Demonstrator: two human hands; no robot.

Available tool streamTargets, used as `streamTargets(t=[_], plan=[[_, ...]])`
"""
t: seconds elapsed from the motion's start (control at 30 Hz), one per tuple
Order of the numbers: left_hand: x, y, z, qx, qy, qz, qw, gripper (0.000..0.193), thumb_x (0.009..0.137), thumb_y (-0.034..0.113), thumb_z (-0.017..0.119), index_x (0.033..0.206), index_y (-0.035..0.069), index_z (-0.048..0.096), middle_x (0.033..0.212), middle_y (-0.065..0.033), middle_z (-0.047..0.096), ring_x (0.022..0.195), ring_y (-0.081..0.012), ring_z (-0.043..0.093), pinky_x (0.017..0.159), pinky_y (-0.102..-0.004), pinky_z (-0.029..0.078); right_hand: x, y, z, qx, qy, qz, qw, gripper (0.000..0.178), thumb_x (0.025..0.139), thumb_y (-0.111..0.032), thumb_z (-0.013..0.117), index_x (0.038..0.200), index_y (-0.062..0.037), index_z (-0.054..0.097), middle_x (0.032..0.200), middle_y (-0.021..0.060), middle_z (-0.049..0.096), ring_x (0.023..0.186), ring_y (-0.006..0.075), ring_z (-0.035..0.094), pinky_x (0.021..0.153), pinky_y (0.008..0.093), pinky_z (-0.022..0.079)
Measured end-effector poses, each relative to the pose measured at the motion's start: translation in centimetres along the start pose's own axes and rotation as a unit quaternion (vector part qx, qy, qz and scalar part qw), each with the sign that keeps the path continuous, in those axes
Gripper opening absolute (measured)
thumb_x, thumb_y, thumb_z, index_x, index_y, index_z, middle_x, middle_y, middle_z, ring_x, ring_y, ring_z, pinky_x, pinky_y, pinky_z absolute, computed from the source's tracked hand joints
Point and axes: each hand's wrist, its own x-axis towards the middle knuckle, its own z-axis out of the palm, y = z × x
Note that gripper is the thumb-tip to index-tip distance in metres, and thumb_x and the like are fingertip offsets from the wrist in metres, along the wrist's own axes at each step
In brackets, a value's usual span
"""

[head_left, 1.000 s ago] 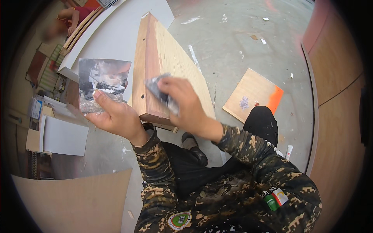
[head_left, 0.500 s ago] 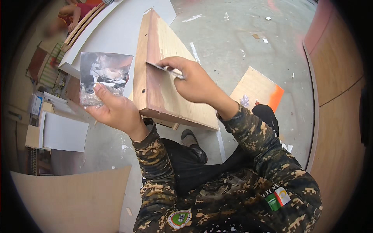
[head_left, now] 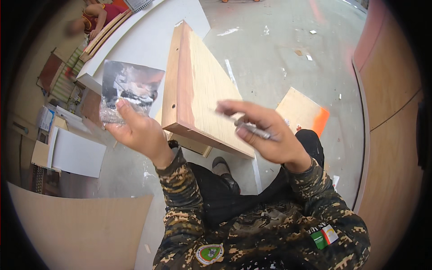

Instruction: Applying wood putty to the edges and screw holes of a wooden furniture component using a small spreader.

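Note:
My left hand [head_left: 140,136] grips a thin flat mixing plate [head_left: 135,83] by its lower end, thumb on top. Dark and white filler is smeared over the plate. In my right hand [head_left: 281,139], fingers closed, is a putty knife [head_left: 254,129]; its blade is smeared by motion. A wedge-shaped wooden box [head_left: 216,85] stands between the hands, its narrow edge towards my left. A reddish-brown strip runs along its top face beside that edge, and dark round holes show in the side. The putty knife is over the box's pale face, apparently off the surface.
A large white curved panel [head_left: 144,33] lies behind the box. At the far left a person in a red top [head_left: 105,18] leans by wooden strips. A board with an orange corner [head_left: 299,110] lies on the floor at right. Curved wooden panels [head_left: 389,99] stand along the right.
My right hand has moved right and towards me, taking the putty knife off the box's reddish strip. The left hand still holds the plate. The whole view has shifted slightly.

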Motion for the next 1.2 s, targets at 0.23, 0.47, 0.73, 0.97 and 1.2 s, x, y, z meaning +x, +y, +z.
streamTargets(t=[0.23, 0.47, 0.73, 0.97, 1.2], plan=[[-4.7, 4.5, -1.4, -0.307, -0.234, -0.252, 0.887, 0.029, 0.102, 0.011, 0.051, 0.126, -0.007, 0.053, 0.116, -0.0172, 0.064, 0.105, -0.0246, 0.066, 0.089, -0.0389, 0.056, 1.0, -1.5, -0.7, -0.097, 0.151, -0.27, 0.946, 0.062, 0.073, 0.014, 0.061, 0.132, -0.0041, 0.059, 0.132, 0.0192, 0.056, 0.12, 0.0352, 0.057, 0.101, 0.039, 0.046], [-8.8, 3.8, -2.1, -0.313, -0.268, -0.294, 0.862, 0.032, 0.101, 0.007, 0.051, 0.13, -0.007, 0.05, 0.12, -0.0165, 0.063, 0.108, -0.0246, 0.064, 0.093, -0.0361, 0.053, -4.7, 1.5, -0.3, -0.253, 0.179, -0.222, 0.925, 0.053, 0.072, 0.001, 0.075, 0.123, -0.0057, 0.066, 0.13, 0.0157, 0.057, 0.121, 0.0377, 0.055, 0.1, 0.0433, 0.047], [-10.3, 4.4, -3.6, -0.084, -0.358, -0.071, 0.927, 0.031, 0.099, 0.002, 0.052, 0.128, -0.004, 0.048, 0.116, -0.0135, 0.06, 0.104, -0.0158, 0.06, 0.087, -0.0272, 0.049, -8.9, -0.3, -3.0, -0.367, 0.209, -0.106, 0.9, 0.055, 0.07, -0.007, 0.075, 0.124, -0.0102, 0.065, 0.124, 0.0121, 0.06, 0.116, 0.0386, 0.056, 0.095, 0.0455, 0.047], [-13.1, 4.8, -4.1, 0.096, -0.363, 0.098, 0.921, 0.03, 0.098, 0.003, 0.053, 0.126, -0.005, 0.05, 0.112, -0.0136, 0.061, 0.101, -0.0159, 0.059, 0.089, -0.0275, 0.047, -11.4, 0.7, 1.5, -0.404, 0.102, -0.081, 0.905, 0.059, 0.063, 0.004, 0.067, 0.121, -0.0094, 0.067, 0.12, 0.0098, 0.062, 0.117, 0.0374, 0.056, 0.091, 0.0454, 0.047], [-15.7, 3.1, -6.8, -0.054, -0.205, -0.129, 0.969, 0.033, 0.104, 0.013, 0.051, 0.131, -0.004, 0.047, 0.115, -0.0128, 0.063, 0.098, -0.0198, 0.066, 0.077, -0.0312, 0.057, -14.1, 5.9, 2.5, 0.275, 0.265, 0.235, 0.894, 0.033, 0.1, -0.013, 0.056, 0.132, -0.0058, 0.056, 0.131, 0.0113, 0.06, 0.113, 0.0279, 0.063, 0.094, 0.0445, 0.055]])
